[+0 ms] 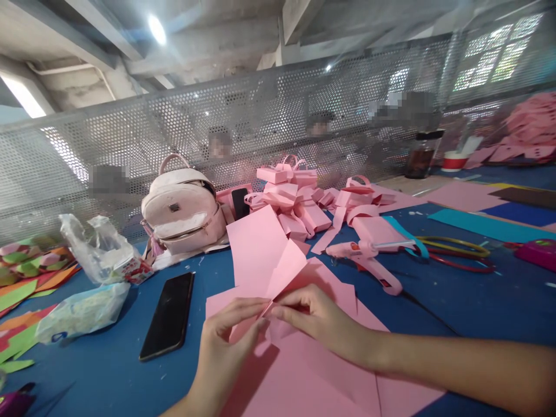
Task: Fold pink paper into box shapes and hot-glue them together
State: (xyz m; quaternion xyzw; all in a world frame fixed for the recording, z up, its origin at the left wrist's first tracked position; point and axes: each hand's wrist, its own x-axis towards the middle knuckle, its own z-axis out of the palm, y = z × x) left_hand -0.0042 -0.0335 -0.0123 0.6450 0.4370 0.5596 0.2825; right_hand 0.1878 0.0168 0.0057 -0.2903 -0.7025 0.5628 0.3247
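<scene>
Between my two hands a piece of pink paper (286, 269) is pinched, partly folded, its free end pointing up and away from me. My left hand (230, 341) grips its near end between thumb and fingers. The fingertips of my right hand (321, 318) press on the same piece right beside them. Below lie several large pink paper sheets (304, 376), overlapping on the blue table. A pink hot glue gun (365, 260) rests to the right, its nozzle toward the left. Behind the sheets is a heap of pink paper boxes (295, 197) with strip handles.
Left of the sheets lie a black phone (167, 315), a plastic packet (82, 313) and a pale pink backpack (185, 208). Yellow and red rings (460, 252) sit at right, near a blue paper strip (482, 223). A perforated metal screen (174, 127) closes off the table's back.
</scene>
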